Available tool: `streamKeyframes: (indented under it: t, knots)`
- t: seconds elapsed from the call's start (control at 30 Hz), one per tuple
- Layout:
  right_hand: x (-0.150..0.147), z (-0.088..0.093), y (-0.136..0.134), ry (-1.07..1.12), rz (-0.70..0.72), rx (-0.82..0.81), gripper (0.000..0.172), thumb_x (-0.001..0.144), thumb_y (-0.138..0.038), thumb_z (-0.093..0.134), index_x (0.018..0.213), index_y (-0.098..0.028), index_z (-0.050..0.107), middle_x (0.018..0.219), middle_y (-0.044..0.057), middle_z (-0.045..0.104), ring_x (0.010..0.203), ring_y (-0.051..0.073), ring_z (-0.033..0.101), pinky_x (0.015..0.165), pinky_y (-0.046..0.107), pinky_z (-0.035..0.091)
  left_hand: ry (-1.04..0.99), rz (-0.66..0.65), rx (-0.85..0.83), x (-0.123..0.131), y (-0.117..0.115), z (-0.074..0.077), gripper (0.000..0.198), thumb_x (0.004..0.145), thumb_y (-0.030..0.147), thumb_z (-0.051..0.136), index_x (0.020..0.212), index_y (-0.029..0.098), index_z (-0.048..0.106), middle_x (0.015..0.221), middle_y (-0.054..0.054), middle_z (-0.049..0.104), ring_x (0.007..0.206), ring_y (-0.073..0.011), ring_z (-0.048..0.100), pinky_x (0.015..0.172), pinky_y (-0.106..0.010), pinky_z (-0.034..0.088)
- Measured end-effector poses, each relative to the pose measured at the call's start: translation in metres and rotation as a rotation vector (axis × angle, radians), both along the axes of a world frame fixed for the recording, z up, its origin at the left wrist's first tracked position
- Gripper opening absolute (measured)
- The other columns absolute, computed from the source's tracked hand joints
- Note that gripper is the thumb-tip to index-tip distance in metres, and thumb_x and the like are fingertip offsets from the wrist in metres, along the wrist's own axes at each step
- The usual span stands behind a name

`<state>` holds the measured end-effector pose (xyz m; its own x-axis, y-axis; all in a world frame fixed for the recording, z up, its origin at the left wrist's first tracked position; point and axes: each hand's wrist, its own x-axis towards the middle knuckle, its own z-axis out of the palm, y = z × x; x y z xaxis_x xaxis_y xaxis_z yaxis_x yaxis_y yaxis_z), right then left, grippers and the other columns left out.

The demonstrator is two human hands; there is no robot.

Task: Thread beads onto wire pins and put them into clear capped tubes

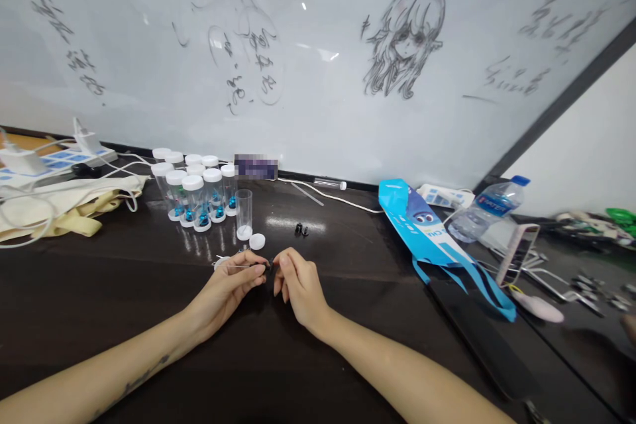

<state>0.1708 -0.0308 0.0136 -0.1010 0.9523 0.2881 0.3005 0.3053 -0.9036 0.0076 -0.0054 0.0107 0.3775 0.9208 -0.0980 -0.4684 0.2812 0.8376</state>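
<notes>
In the head view, my left hand (236, 281) pinches a small black part (263, 267) between thumb and forefinger. Facing it, my right hand (303, 288) has its fingers closed at the same part; what its fingertips hold is too small to make out. A thin white strand shows by my left fingers. Just beyond my hands stands an uncapped clear tube (244, 217), with a white cap (257, 241) lying beside it. Another white round piece (220, 264) is partly hidden behind my left hand. Two or so tiny black parts (301, 230) lie farther back.
Several white-capped clear tubes (193, 200) with blue pieces inside stand left of centre. A cloth bag (74, 205) and power strips are at far left. On the right are a blue bag (422, 225), a water bottle (491, 209) and a phone (517, 255). A whiteboard (318, 119) rises behind.
</notes>
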Motion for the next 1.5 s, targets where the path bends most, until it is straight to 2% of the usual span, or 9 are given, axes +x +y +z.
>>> streamKeyframes:
  t: [0.23,0.37,0.5,0.73,0.93,1.13,1.3,1.5]
  knots:
    - [-0.001,0.000,-0.001,0.003,-0.019,-0.003,0.040,0.101,-0.047,0.031,0.085,-0.019,0.055,0.051,-0.005,0.053,0.039,0.008,0.045,0.045,0.018,0.035,0.057,-0.025,0.021,0.000,-0.001,-0.001,0.012,0.071,0.018,0.079,0.082,0.017,0.074,0.077,0.001,0.067,0.068,-0.0086,0.062,0.069,-0.015,0.051]
    - [-0.001,-0.001,-0.001,-0.011,-0.030,0.001,0.039,0.102,-0.045,0.031,0.085,-0.019,0.055,0.052,-0.005,0.054,0.040,0.007,0.046,0.046,0.017,0.035,0.105,-0.034,0.027,-0.001,0.000,-0.006,0.012,0.074,0.022,0.077,0.085,0.018,0.074,0.082,-0.001,0.066,0.077,-0.0120,0.062,0.073,-0.017,0.052]
    - [-0.001,-0.004,0.000,-0.026,-0.033,0.015,0.039,0.102,-0.044,0.031,0.083,-0.019,0.053,0.051,-0.005,0.053,0.039,0.006,0.045,0.046,0.017,0.035,0.116,-0.021,0.018,-0.001,0.004,-0.011,0.016,0.071,0.022,0.080,0.086,0.019,0.075,0.081,0.000,0.065,0.073,-0.0110,0.060,0.071,-0.016,0.053]
    - [-0.001,-0.005,0.000,0.008,-0.023,0.003,0.041,0.102,-0.047,0.030,0.082,-0.019,0.053,0.051,-0.004,0.054,0.039,0.007,0.045,0.044,0.017,0.034,0.104,-0.017,0.001,0.000,0.001,-0.005,0.015,0.071,0.021,0.080,0.085,0.019,0.074,0.078,-0.001,0.065,0.070,-0.0102,0.059,0.069,-0.015,0.051]
    - [-0.002,-0.007,0.004,0.078,-0.006,-0.013,0.045,0.101,-0.049,0.029,0.077,-0.019,0.051,0.049,-0.004,0.049,0.039,0.008,0.043,0.042,0.017,0.032,0.092,-0.042,0.013,0.002,-0.001,-0.005,0.013,0.073,0.021,0.078,0.084,0.018,0.074,0.074,-0.002,0.064,0.072,-0.0129,0.060,0.070,-0.019,0.050]
    - [-0.001,-0.011,0.007,0.068,-0.010,-0.008,0.046,0.101,-0.048,0.029,0.074,-0.019,0.050,0.051,-0.003,0.050,0.042,0.009,0.047,0.042,0.018,0.033,0.107,-0.065,0.051,0.006,-0.003,-0.001,0.010,0.073,0.022,0.077,0.081,0.017,0.073,0.072,-0.004,0.064,0.069,-0.0151,0.059,0.065,-0.022,0.047]
    - [0.000,-0.010,0.009,0.092,-0.017,-0.009,0.045,0.101,-0.047,0.031,0.070,-0.019,0.049,0.050,-0.003,0.048,0.041,0.009,0.047,0.041,0.019,0.033,0.124,-0.053,0.081,0.008,-0.006,0.004,0.012,0.073,0.021,0.077,0.082,0.016,0.072,0.078,-0.006,0.067,0.066,-0.0140,0.057,0.064,-0.023,0.046]
    - [-0.001,-0.010,0.015,0.217,-0.055,-0.085,0.047,0.099,-0.051,0.033,0.071,-0.019,0.051,0.047,-0.004,0.048,0.036,0.008,0.043,0.035,0.018,0.030,0.139,-0.038,0.107,0.008,-0.005,-0.001,0.010,0.073,0.019,0.077,0.081,0.016,0.072,0.076,-0.005,0.067,0.064,-0.0126,0.057,0.062,-0.021,0.046]
